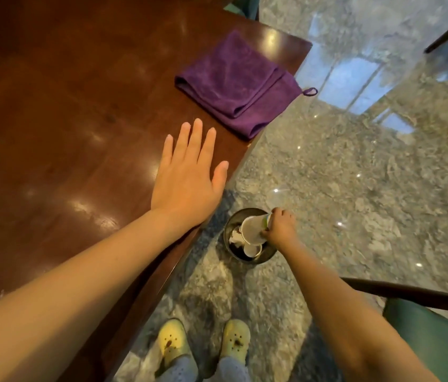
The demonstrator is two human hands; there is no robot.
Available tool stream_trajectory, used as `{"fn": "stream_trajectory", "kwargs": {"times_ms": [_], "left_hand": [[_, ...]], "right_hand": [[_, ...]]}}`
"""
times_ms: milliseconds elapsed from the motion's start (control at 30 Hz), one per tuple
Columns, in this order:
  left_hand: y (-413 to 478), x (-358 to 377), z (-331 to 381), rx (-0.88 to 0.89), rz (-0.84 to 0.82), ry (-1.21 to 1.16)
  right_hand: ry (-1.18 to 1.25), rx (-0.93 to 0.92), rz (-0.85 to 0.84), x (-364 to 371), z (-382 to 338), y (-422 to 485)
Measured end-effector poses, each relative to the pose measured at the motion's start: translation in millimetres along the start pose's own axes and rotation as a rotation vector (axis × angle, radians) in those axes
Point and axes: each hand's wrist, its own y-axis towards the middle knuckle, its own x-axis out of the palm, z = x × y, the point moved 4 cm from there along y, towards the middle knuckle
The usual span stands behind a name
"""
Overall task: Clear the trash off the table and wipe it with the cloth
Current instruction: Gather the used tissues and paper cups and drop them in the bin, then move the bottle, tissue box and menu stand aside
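Right hand clamped on white paper cup, cup tipped sideways, mouth toward 9 o'clock, directly over black bin on floor. I see another cup and crumpled paper inside bin. Left hand flat on counter, fingers spread, gripping nothing, near counter's edge. Purple cloth folded on counter at 1 o'clock from left hand, corner loop overhanging edge. Bin stands just beside counter's edge.
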Motion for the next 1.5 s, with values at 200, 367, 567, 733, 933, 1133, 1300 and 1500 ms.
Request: {"fn": "stream_trajectory", "kwargs": {"times_ms": [200,367,567,733,933,1133,1300,1500], "left_hand": [[-0.6,3.3,-1.1,-0.002,0.017,0.001],[0.4,4.4,0.3,-0.005,0.003,-0.005],[-0.1,-1.2,2.6,-0.028,-0.071,-0.017],[3.4,-29.6,-0.8,0.011,-0.274,-0.056],[-21.9,-96.9,-20.5,0.083,-0.506,-0.072],[-59.7,-188.5,-81.1,0.001,-0.541,-0.030],[-111.7,-249.8,-147.3,-0.174,-0.297,0.021],[-226.3,-282.5,-231.8,-0.473,-0.137,0.004]], "right_hand": [[-0.157,0.018,-0.031,56.8,6.5,26.9],[-0.114,0.017,-0.210,65.0,10.9,23.5],[-0.109,-0.031,-0.564,24.8,0.6,-16.5],[-0.261,-0.182,-0.588,-68.9,-46.0,-77.2],[-0.560,-0.408,-0.570,-195.9,-127.2,-156.5],[-0.754,-0.595,-0.456,-281.3,-233.7,-215.9],[-0.687,-0.828,-0.146,-292.2,-329.5,-252.1],[-0.761,-1.103,-0.165,-239.3,-443.2,-311.1]]}}
